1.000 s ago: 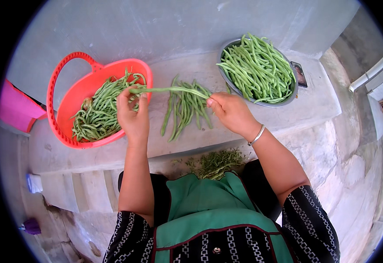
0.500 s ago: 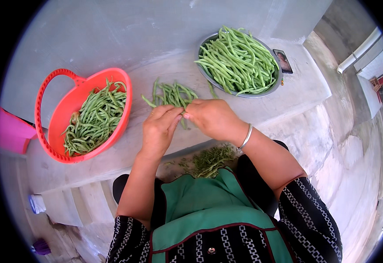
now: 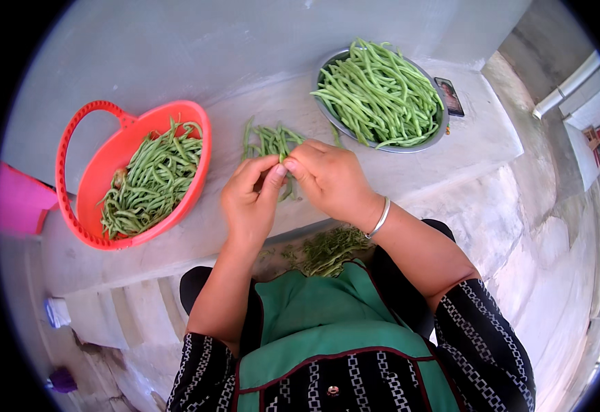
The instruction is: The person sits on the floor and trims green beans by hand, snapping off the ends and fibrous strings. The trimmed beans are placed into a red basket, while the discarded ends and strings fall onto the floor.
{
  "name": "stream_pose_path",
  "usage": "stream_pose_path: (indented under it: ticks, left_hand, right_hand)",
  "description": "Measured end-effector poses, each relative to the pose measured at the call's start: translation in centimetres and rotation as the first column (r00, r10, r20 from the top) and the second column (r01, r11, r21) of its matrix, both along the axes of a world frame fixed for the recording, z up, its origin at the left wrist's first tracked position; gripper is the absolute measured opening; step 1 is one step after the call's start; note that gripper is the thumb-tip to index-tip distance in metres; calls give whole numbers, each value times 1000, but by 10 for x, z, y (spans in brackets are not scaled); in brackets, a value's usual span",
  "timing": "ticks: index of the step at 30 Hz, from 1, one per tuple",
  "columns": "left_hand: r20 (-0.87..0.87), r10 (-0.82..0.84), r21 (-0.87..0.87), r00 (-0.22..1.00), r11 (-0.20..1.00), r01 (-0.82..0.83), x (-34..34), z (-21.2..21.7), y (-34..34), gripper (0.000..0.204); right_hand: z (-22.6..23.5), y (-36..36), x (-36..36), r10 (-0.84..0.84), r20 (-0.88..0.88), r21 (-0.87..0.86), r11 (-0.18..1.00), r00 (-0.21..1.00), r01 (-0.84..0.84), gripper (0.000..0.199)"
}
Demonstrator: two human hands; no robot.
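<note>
My left hand [image 3: 250,199] and my right hand [image 3: 332,177] meet in front of me, thumbs and fingertips pinched close together on a green bean [image 3: 283,157]. Most of that bean is hidden by my fingers. Just beyond them a small pile of green beans [image 3: 267,139] lies on the grey concrete ledge [image 3: 245,237]. To the left stands a red plastic basket [image 3: 200,165] with a raised handle, partly filled with green beans [image 3: 159,168]. At the far right, a metal basin [image 3: 409,147] is heaped with long green beans [image 3: 382,93].
A phone [image 3: 449,96] lies beside the basin. Bean trimmings [image 3: 324,253] are heaped below the ledge, between my knees. A pink container [image 3: 22,199] stands left of the basket, and a grey wall [image 3: 245,41] rises behind the ledge.
My hands have turned slightly, with the thumbs now more upright and a bit of bean showing between the fingertips. The whole view has shifted a little.
</note>
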State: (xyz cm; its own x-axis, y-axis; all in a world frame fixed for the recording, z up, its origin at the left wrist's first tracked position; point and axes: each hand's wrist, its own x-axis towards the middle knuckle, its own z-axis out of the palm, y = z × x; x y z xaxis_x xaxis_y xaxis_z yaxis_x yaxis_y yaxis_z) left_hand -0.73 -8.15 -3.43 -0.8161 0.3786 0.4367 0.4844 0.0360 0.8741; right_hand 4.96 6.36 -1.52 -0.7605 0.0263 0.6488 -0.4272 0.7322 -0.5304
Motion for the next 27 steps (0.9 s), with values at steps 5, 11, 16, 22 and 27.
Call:
stream_pose_path:
  ticks: [5,11,16,22,27]
  left_hand:
    - [342,-38,248,939,967,-51,-24,2,-5,15]
    - [543,-23,215,839,970,-112,-80,-15,21,23]
    - [612,-34,115,790,992,-46,-91,-59,35,27]
    - [311,5,63,950,998,-25,-78,-42,-11,20]
    - [200,214,-25,956,977,-213,-66,3,-87,15]
  right_hand:
    - [-10,-3,-1,-11,118,81,997,993,2,9]
    - [-38,3,-36,-48,139,-72,996,989,58,10]
    - [-53,9,-56,-98,301,42,995,949,90,13]
    - [-33,-27,-56,65,425,-154,988,903,2,15]
    - [-14,-75,-56,349,422,-34,928,836,-371,17]
